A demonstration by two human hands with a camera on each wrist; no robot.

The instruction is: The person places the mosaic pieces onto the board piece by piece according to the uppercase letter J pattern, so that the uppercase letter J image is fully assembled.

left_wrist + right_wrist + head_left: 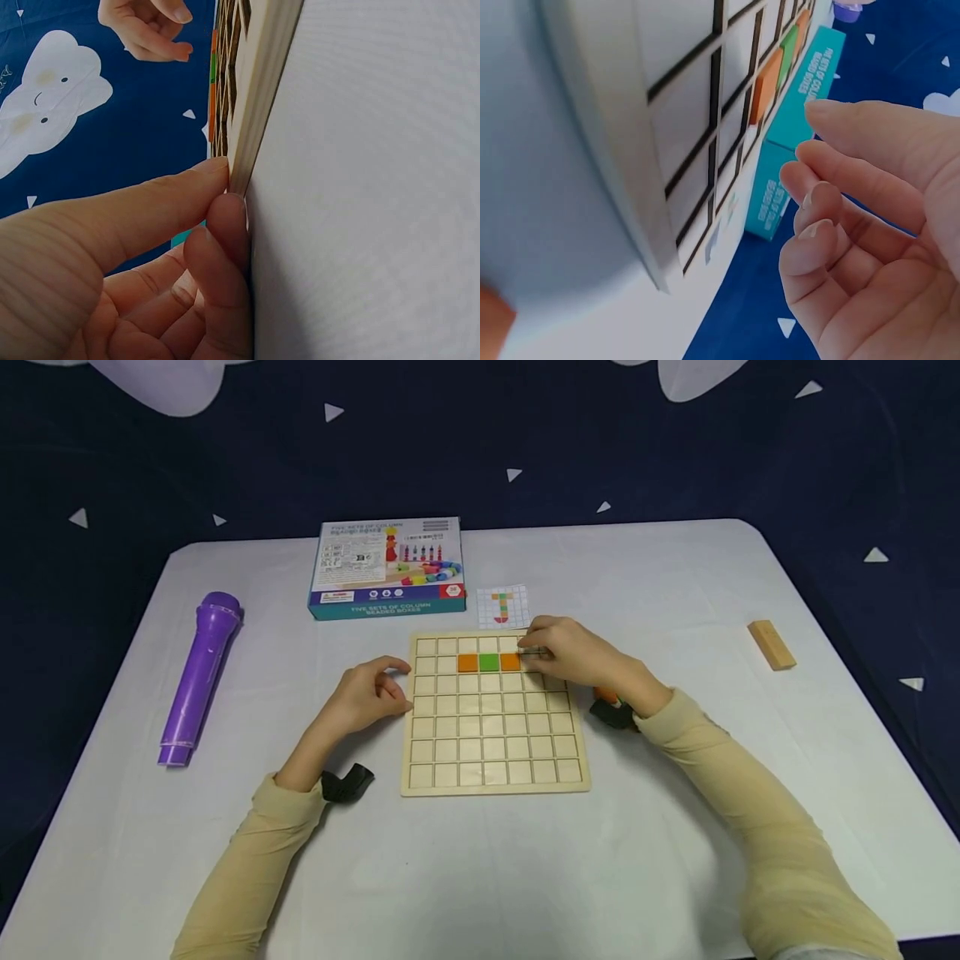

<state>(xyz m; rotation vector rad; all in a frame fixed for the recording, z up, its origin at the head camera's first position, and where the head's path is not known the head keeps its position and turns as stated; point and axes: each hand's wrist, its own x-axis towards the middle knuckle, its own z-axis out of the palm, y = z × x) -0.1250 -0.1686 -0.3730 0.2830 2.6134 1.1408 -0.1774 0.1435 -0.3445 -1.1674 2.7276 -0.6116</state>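
Three tiles (488, 662), orange, green and orange, sit in cells of the board (492, 750), just left of my right hand (573, 652). That hand hovers over the board's upper right, fingers loosely bent, and its wrist view shows me nothing between them. My left hand (367, 697) pinches the board's left rim, thumb and finger both touching it; how firmly, I can't tell. The patterned card (503, 607) lies just beyond my right fingertips, with the box (386, 568) farther to their left.

From here I'd worry first about a brush: those fingertips are so near the closest orange tile (510, 662) that a low sideways sweep could nudge it out of its cell. A tug or twist from the left pinch could slide the whole board, carrying the tiles along. And should my right knuckles drift forward, they might push the card askew or cover its pattern.
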